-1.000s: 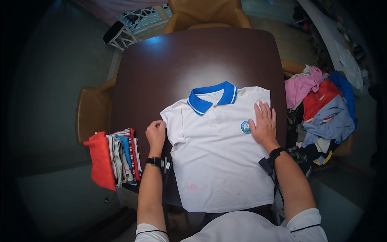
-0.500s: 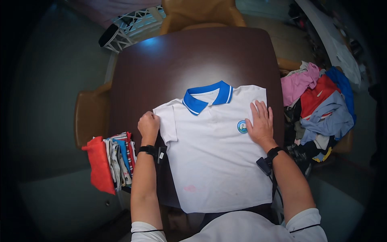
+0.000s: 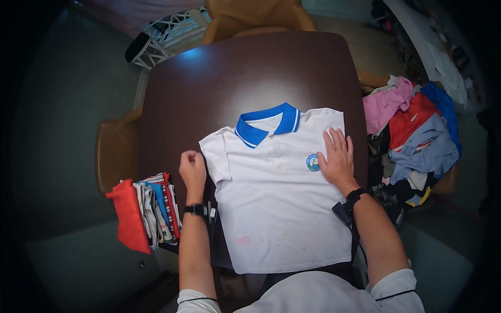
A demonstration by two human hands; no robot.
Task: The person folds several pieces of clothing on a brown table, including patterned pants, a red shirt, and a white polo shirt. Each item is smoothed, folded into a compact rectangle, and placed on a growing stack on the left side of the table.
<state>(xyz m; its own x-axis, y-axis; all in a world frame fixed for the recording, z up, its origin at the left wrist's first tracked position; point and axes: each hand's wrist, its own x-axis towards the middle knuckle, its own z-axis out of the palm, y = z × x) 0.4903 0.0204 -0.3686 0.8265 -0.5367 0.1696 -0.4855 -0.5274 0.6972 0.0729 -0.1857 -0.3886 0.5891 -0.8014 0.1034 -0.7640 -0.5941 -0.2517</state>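
A white polo shirt with a blue collar lies face up and spread out on the dark brown table. A round emblem sits on its chest, and a pink stain marks the lower front. My right hand rests flat on the shirt beside the emblem, fingers stretched toward the right shoulder. Just left of the short sleeve on the left, my left hand is curled into a loose fist over the table. A narrow gap parts it from the sleeve, and nothing shows in its fingers.
Folded clothes stand in a row at the table's left edge, with a red-orange piece outermost. A heap of loose garments lies on a chair to the right. Tan chairs flank the table, and a black-topped stool stands far left.
My left hand has come off the sleeve's edge and turned slightly, with its forearm shifted right. The sleeve on that side has settled a little. My right hand stays in place.
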